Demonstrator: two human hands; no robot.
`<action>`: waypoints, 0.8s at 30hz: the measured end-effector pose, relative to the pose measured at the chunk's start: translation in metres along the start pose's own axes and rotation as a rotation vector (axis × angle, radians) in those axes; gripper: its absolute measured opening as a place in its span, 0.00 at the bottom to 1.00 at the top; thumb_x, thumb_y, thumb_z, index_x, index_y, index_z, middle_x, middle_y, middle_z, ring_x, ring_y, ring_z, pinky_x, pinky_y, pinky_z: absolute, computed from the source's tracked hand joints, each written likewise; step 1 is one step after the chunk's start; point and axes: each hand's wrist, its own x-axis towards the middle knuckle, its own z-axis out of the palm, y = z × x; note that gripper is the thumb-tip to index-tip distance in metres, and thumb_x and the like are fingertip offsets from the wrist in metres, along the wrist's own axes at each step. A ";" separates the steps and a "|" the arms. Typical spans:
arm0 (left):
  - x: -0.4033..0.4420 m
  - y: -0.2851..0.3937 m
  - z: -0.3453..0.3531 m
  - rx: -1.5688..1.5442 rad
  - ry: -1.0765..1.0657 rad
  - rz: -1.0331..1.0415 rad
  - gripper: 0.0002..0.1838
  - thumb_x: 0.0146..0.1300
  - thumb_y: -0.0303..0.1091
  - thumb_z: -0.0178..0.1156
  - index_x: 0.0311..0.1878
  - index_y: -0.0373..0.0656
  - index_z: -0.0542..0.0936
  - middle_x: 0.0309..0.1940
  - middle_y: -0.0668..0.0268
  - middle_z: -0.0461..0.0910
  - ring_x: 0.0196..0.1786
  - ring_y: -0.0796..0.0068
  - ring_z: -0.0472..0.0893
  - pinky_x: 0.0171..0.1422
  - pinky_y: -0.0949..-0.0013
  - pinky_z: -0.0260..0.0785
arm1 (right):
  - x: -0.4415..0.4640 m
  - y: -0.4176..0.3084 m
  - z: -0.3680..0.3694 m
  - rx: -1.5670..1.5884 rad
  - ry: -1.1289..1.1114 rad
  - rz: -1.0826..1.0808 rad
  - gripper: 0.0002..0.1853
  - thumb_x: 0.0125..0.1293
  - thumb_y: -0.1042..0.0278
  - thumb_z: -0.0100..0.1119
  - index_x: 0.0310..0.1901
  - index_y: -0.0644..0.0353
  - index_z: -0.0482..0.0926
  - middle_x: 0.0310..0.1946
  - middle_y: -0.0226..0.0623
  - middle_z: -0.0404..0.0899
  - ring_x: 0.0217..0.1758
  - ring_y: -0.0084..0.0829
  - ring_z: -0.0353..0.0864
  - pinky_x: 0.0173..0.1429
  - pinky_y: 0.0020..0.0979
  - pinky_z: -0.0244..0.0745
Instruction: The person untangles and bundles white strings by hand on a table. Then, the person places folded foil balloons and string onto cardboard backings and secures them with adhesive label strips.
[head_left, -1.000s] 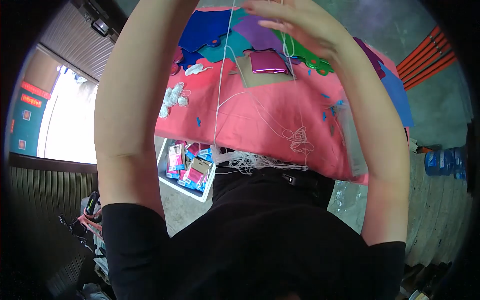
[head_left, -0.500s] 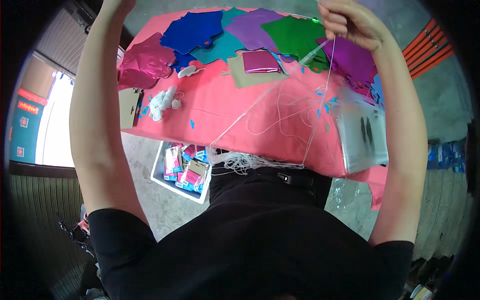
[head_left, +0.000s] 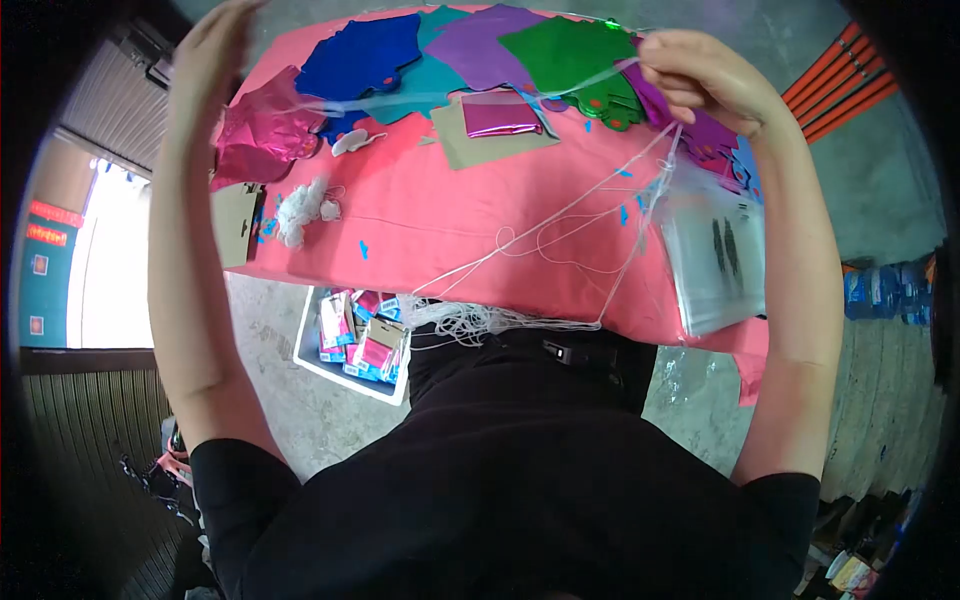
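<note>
- String (head_left: 470, 319): tangled heap at the near edge of the table (head_left: 400, 225), against the wearer's dark clothing. Strands rise from it to the right hand (head_left: 705, 78).
- Bin (head_left: 350, 381): below the near edge, left side; contains packets (head_left: 380, 348).
- Clear bags (head_left: 712, 265): right side of the pink cover. White skeins (head_left: 302, 212): left side.
- Right arm: raised, forearm angled up and inward. Right hand: fingers curled, clamped on string, palm side inward.
- Left arm: raised, forearm nearly vertical. Left hand (head_left: 208, 38): blurred at the top edge; grip cannot be told. Blurred strand runs from right hand towards left.
- Coloured sheets (head_left: 565, 60): overlapping along the far side.
</note>
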 end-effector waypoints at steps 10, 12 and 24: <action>-0.027 0.048 0.084 -0.942 -0.739 -0.311 0.12 0.63 0.40 0.55 0.39 0.41 0.76 0.25 0.74 0.68 0.23 0.85 0.62 0.27 0.82 0.53 | 0.008 -0.040 0.036 0.139 -0.081 -0.104 0.09 0.65 0.67 0.51 0.29 0.63 0.72 0.15 0.23 0.61 0.16 0.16 0.58 0.21 0.21 0.60; -0.003 0.005 0.037 -1.054 -0.450 -0.261 0.10 0.67 0.36 0.50 0.33 0.40 0.71 0.22 0.75 0.61 0.20 0.85 0.55 0.22 0.79 0.45 | 0.002 0.005 0.014 0.192 -0.112 -0.072 0.11 0.67 0.63 0.50 0.29 0.59 0.69 0.16 0.21 0.58 0.15 0.14 0.54 0.19 0.20 0.59; 0.002 0.037 0.018 -0.941 -0.384 -0.125 0.12 0.67 0.34 0.50 0.27 0.40 0.69 0.17 0.75 0.59 0.21 0.84 0.58 0.26 0.78 0.52 | 0.017 -0.001 0.019 0.084 -0.082 -0.127 0.11 0.67 0.63 0.49 0.31 0.60 0.71 0.17 0.22 0.60 0.16 0.16 0.58 0.23 0.21 0.64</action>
